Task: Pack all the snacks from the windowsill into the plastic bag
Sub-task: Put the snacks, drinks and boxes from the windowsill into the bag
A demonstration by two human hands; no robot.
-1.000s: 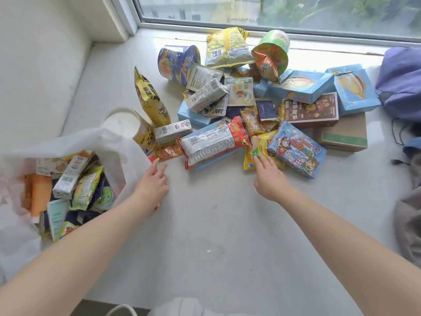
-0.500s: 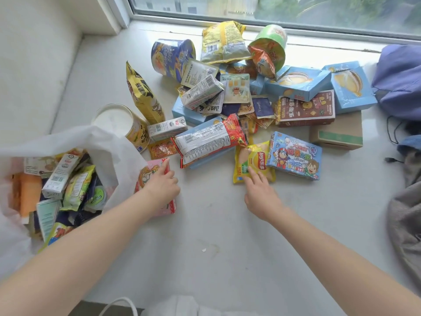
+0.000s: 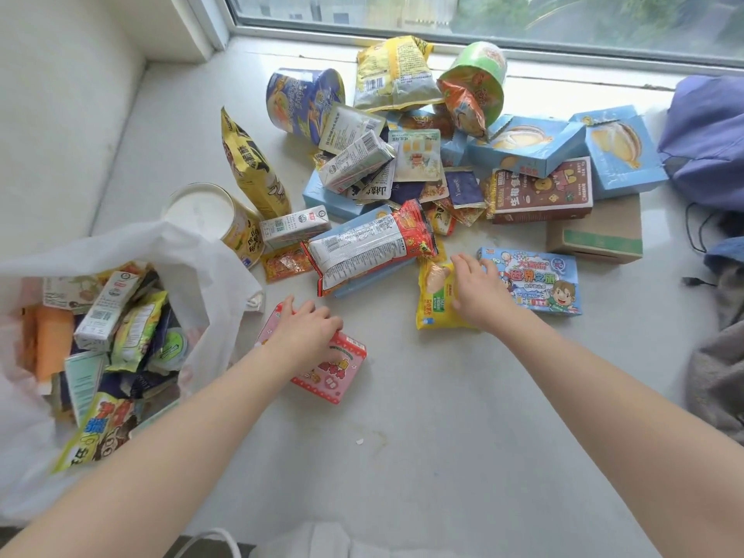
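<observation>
Bare windowsill near; snack pile behind, plastic bag left.

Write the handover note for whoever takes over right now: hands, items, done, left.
Left hand grips the pink box beside the plastic bag. Right hand curls over the yellow packet on the windowsill.
Done: the bag already holds many snacks.
Left: bag these two, then the pile near the window: cups, boxes, packets.
</observation>
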